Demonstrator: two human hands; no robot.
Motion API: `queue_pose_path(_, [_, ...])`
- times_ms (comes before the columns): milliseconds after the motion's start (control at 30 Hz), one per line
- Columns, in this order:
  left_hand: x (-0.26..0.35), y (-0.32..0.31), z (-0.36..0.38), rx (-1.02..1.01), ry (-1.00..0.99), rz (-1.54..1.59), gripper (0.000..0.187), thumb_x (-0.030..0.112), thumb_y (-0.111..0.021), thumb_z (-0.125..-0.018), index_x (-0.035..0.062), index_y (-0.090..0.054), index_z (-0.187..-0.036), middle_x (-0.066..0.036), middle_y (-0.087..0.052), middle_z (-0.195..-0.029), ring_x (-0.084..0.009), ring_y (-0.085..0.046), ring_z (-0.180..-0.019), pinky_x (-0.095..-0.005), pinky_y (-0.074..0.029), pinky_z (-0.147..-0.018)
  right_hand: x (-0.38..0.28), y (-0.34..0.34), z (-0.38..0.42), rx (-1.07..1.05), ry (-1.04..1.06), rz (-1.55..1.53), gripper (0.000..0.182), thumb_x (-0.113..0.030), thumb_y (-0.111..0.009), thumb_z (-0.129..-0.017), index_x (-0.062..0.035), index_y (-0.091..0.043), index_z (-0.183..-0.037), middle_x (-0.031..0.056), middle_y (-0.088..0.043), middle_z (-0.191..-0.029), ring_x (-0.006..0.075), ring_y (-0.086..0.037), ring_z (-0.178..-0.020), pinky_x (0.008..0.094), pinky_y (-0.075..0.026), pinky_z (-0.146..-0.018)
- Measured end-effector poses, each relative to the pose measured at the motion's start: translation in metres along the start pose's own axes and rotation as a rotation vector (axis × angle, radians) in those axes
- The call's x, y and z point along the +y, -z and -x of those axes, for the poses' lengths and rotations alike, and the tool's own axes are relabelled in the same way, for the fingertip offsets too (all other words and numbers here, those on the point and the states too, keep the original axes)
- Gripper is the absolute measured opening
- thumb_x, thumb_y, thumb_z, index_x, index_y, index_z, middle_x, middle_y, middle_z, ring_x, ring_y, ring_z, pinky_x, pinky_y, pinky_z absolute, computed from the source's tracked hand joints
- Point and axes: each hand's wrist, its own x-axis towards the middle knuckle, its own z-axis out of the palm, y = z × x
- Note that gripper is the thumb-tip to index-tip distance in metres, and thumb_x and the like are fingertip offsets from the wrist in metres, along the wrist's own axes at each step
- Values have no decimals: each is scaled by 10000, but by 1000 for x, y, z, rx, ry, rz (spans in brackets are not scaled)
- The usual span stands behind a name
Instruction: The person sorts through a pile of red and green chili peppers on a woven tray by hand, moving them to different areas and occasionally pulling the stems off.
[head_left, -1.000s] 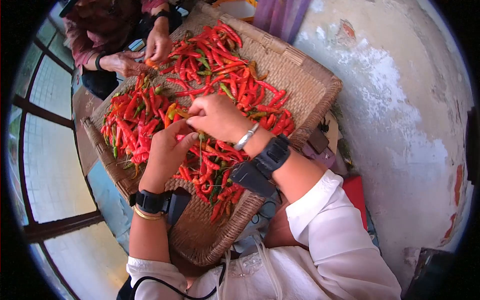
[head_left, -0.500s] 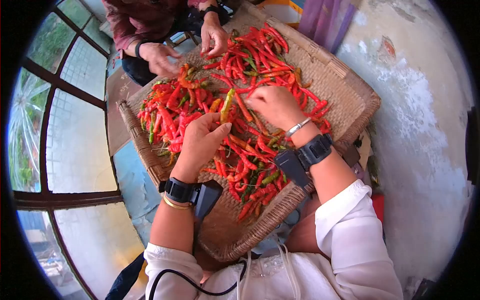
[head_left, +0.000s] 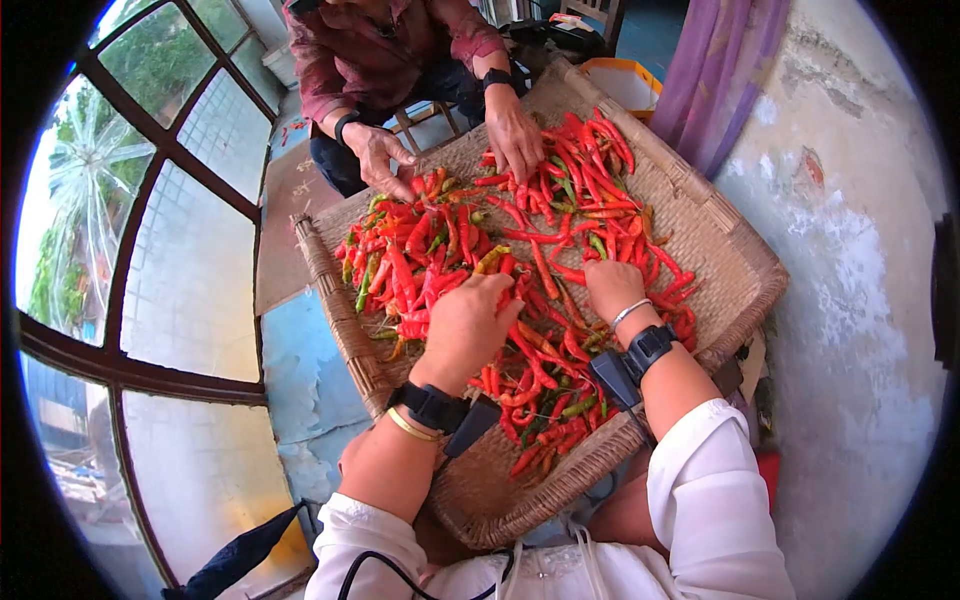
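Observation:
Red chili peppers, mixed with some green and orange ones, lie heaped in a shallow woven basket. At the left heap, my left hand has its fingers curled in, with a yellow-green chili pepper at their tips; it looks held, though the grip is partly hidden. My right hand is lowered onto the chilies right of centre. Its fingers are bent and closed, and what they grip is hidden beneath them. Both wrists wear black straps with a box attached.
Across the basket sits another person in a dark red shirt, with both hands among the chilies at the far side. Windows line the left, and a worn wall stands on the right. A yellow-rimmed box is behind the basket.
My left hand has tipped the yellow-green chili over and lowered it to the heap. My right hand has dropped onto the chilies. The other person's hands have moved lower, into the peppers. The view has shifted.

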Motion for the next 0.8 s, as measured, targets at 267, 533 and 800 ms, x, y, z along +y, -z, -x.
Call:
queue_pose_path(267, [9, -10, 4, -102, -107, 127, 342, 153, -632, -738, 61, -546, -1056, -145, -569, -938, -338, -576, -807, -397, -483, -673, -14, 40, -3, -190, -116, -321, 144, -166, -542, -701, -81, -644, -755, 172, -619, -766, 340, -599, -764, 425, -480, -681])
queue_pose_path(533, [8, -7, 5, -173, -159, 14, 324, 169, -637, -715, 59, -545, -1005, -120, -569, -858, -312, -582, -772, -386, -483, -626, -39, 77, 13, -344, 275, -690, 185, -187, -588, -718, -7, -612, -754, 134, -606, -674, 247, -588, -625, 335, -465, -608])
queue_pose_path(800, [-14, 18, -2, 25, 161, -193, 203, 213, -586, -777, 87, -603, -935, -95, -588, -845, -283, -591, -770, -383, -490, -636, 16, 49, -7, -106, -11, -667, 162, -167, -618, -758, -22, -619, -831, 79, -597, -716, 221, -583, -685, 350, -477, -644])
